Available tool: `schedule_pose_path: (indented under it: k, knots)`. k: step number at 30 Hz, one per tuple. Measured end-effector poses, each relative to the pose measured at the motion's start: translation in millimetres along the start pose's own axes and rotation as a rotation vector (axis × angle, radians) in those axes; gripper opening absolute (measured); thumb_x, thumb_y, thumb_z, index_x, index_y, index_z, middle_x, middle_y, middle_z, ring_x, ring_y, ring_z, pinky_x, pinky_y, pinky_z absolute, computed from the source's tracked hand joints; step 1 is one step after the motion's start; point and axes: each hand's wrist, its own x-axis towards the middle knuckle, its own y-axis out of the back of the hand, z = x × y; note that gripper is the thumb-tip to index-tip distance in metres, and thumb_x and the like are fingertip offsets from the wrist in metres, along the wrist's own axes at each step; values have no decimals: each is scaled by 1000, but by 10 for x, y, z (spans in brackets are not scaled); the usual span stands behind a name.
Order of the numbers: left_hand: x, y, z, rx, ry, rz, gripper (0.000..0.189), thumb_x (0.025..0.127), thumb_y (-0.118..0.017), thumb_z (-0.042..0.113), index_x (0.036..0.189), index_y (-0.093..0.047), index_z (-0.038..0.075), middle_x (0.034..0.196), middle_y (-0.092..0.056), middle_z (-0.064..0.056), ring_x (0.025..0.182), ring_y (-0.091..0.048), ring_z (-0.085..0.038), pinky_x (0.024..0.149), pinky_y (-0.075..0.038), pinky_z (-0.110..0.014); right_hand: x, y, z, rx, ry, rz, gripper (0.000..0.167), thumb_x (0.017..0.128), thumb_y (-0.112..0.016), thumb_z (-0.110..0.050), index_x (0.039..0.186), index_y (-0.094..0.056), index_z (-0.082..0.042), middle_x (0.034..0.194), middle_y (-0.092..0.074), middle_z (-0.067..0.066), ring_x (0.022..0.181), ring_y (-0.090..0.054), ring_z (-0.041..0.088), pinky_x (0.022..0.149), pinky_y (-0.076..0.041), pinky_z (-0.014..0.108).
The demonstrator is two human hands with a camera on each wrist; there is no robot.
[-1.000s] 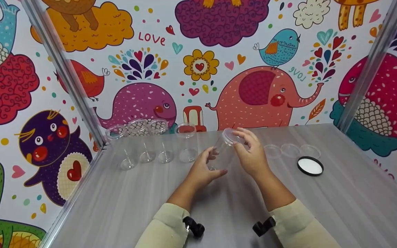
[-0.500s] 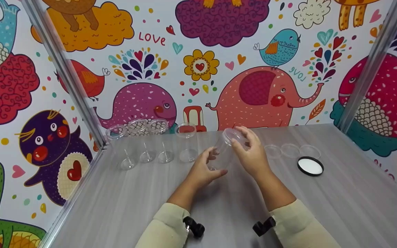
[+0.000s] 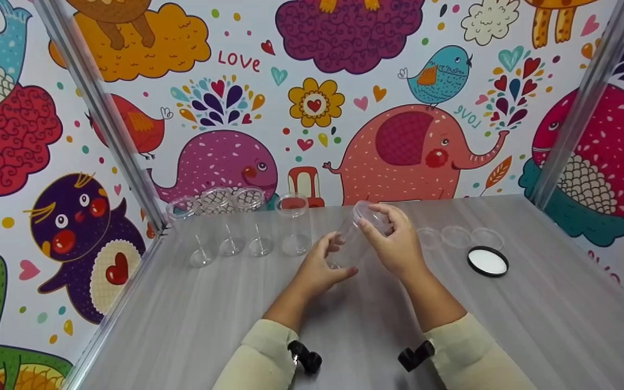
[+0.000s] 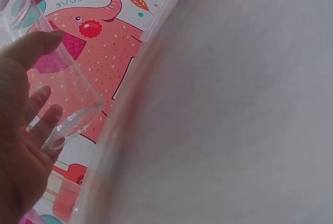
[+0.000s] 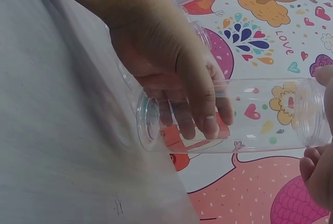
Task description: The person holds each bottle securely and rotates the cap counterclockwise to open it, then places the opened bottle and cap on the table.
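A clear plastic jar (image 3: 349,248) is held tilted above the table, its top leaning right and away from me. My left hand (image 3: 317,266) grips the jar's lower body; in the left wrist view, the thumb lies across the clear wall (image 4: 78,86) with fingers round the other side. At the upper end, my right hand (image 3: 398,244) pinches the clear lid (image 3: 365,211) between thumb and fingers. The right wrist view shows ridged rings (image 5: 311,112) at that end, partly covered by the right fingers. Through the jar's wall, the printed backdrop shows.
Several open clear jars (image 3: 294,230) stand upright in a row at the back left. To the right lie clear round lids (image 3: 456,237) and a black-rimmed white disc (image 3: 487,261) on the grey table (image 3: 182,325). A patterned wall (image 3: 312,146) closes off the back.
The right hand has turned about the jar's top, its thumb shifting left across the lid and its fingers dropping slightly. The jar's top has tilted a little; the left hand keeps its place.
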Motion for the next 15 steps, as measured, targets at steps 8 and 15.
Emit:
schedule_pose_path:
  k: [8,15]
  knots:
    - [17,-5,-43,21,40,55,90,78,-95,46,155,-49,30,154,-58,8,152,-45,-27,123,-44,-61,34,47,24,113,-7,13,53,98,-78,-30,146,-59,-17,136,-63,13,105,-62,27,84,-57,27]
    - [60,7,-152,-52,38,34,99,82,-93,47,157,-33,21,163,-52,3,158,-39,-29,130,-32,-62,43,97,113,203,-29,-17,66,97,-77,-18,156,-48,-25,141,-58,12,121,-68,31,93,-60,22]
